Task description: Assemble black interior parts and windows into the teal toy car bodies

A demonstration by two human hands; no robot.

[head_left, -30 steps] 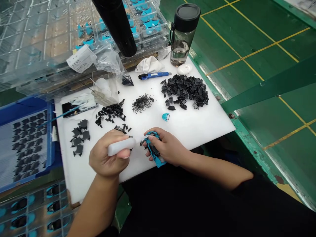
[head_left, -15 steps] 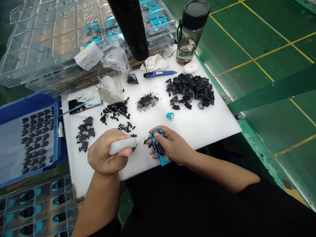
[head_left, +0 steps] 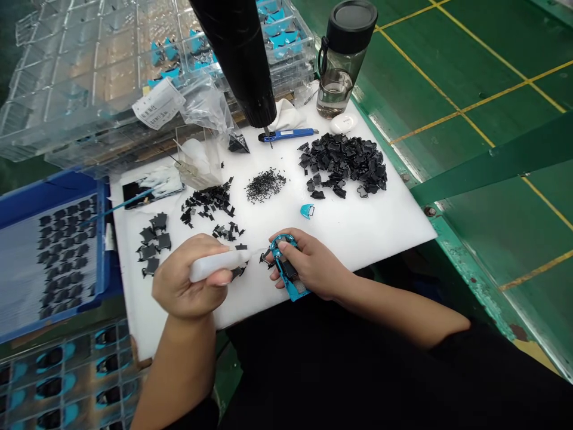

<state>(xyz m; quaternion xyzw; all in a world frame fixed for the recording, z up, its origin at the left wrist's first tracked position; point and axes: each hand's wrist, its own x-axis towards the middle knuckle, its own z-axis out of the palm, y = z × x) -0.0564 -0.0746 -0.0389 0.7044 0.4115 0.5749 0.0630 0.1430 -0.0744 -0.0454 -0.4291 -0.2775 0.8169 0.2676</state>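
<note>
My left hand is wrapped round a small white squeeze bottle, whose thin tip points right. The tip reaches close to the rim of a blue and black part. That part is gripped in my right hand, with the thumb pressed on its upper end. Beneath and between the hands lie a few small black pieces on the white board. A small blue piece rests on the board above my right hand.
A black screwdriver hangs over tiny screws. Around them are black part piles, a blue cutter, a bottle, clear trays and a blue bin.
My left hand has drawn slightly left with the white bottle, its tip moving back a little. The hanging screwdriver has swung lower and to the right in view. My right hand keeps its hold.
</note>
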